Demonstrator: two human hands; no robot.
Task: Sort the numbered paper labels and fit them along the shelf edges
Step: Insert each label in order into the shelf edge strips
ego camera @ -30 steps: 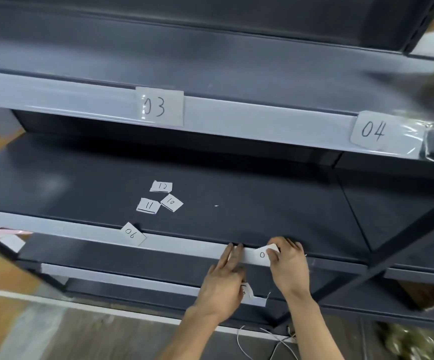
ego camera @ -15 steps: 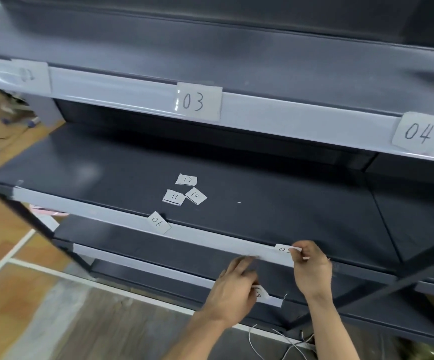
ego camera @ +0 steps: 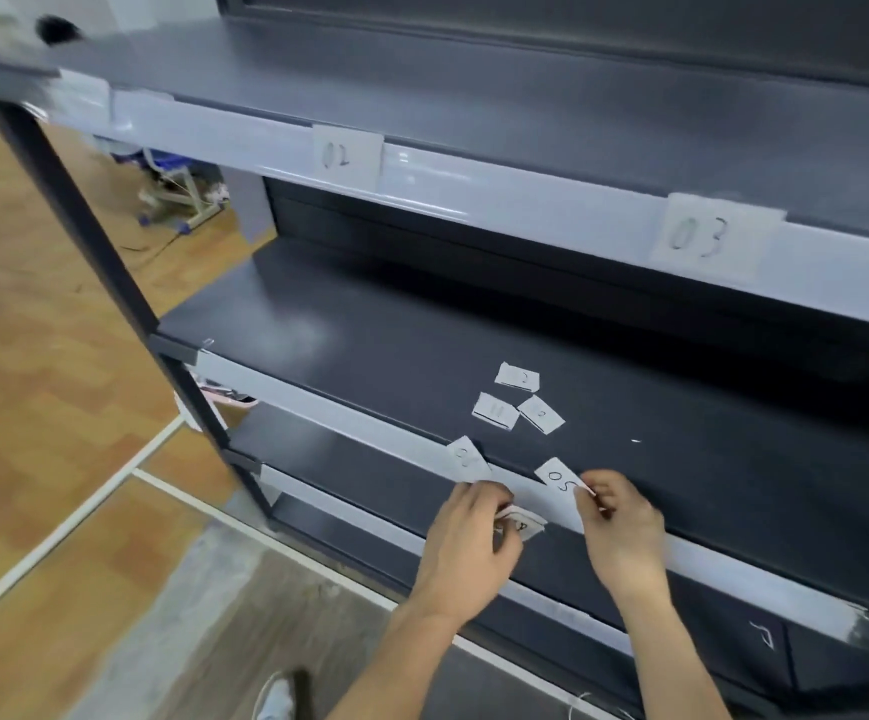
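My right hand [ego camera: 616, 522] pinches the paper label marked 05 [ego camera: 559, 478] at the pale front edge [ego camera: 318, 389] of the middle shelf. My left hand [ego camera: 466, 543] is closed on a few more paper labels [ego camera: 523, 527] just below that edge. A label 06 [ego camera: 466, 459] leans tilted on the same edge, left of the 05. Three loose labels [ego camera: 518, 402] lie on the dark shelf surface behind them. On the upper shelf's edge the labels 02 [ego camera: 346, 155] and 03 [ego camera: 707, 236] are fitted.
A dark upright post [ego camera: 84, 215] of the rack runs down the left side. Lower shelves [ego camera: 349, 475] lie beneath my hands. Wooden floor [ego camera: 32, 330] with a white line spreads to the left, with a small cart [ego camera: 177, 194] behind the rack. My shoe [ego camera: 279, 698] shows at the bottom.
The view has swung left along the rack, so 04 is out of sight and 02 appears. My right hand has carried the 05 label leftward, close to the 06. My left hand has closed on its labels.
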